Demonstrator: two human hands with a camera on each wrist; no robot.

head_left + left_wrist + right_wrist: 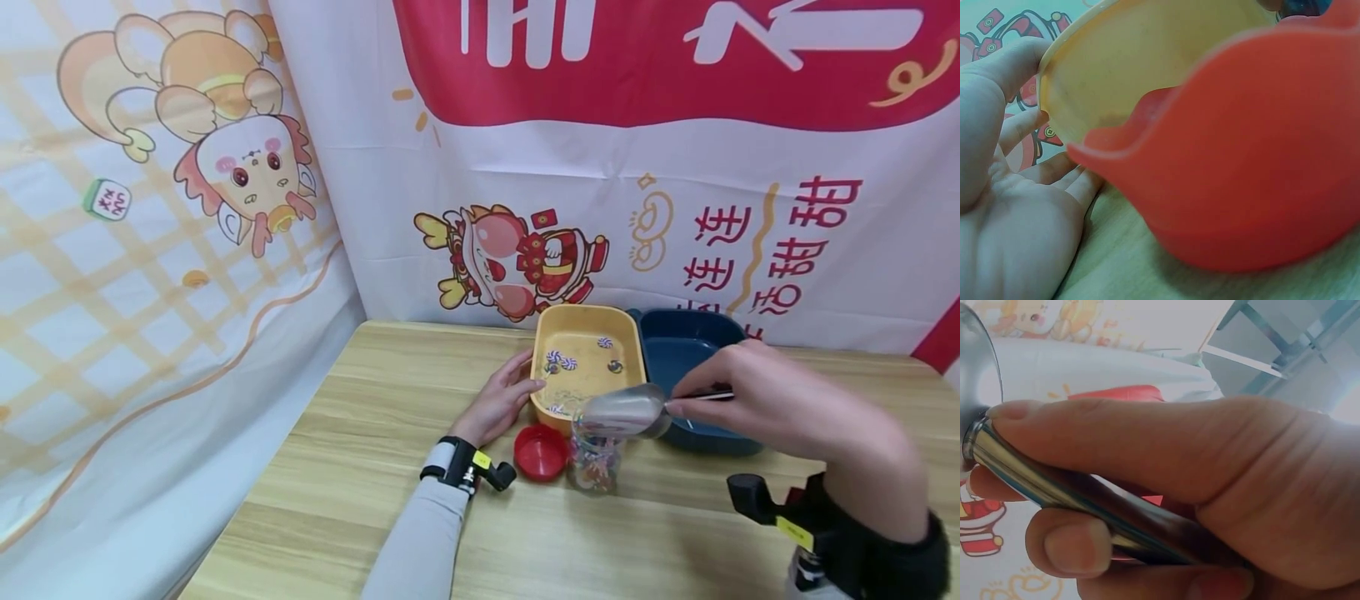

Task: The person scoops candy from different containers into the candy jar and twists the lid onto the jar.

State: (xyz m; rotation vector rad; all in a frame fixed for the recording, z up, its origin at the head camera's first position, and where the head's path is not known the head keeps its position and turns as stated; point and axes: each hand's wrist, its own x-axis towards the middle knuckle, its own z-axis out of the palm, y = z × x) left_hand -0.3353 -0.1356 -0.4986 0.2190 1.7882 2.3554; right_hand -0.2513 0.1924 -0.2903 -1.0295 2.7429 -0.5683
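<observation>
My left hand (501, 398) holds the left wall of a yellow rectangular container (585, 325), thumb at the rim and fingers along the outside. Several small swirl-patterned pieces (568, 364) lie inside it. With my right hand (738, 387) I grip the metal handle (1029, 465) of a scoop (626, 408), thumb laid along the handle. The scoop's bowl is tilted over the mouth of a clear jar (596, 473), covering part of it. Small multicoloured pieces show through the jar's wall. Beside the jar sits a red wavy-rimmed bowl (540, 454), large in the left wrist view.
A dark blue container (686, 323) stands right of the yellow one, partly behind my right hand. All of this is on a wood-grain table (360, 467). A printed white and red cloth (480, 158) hangs behind the table, and another (150, 250) hangs at the left.
</observation>
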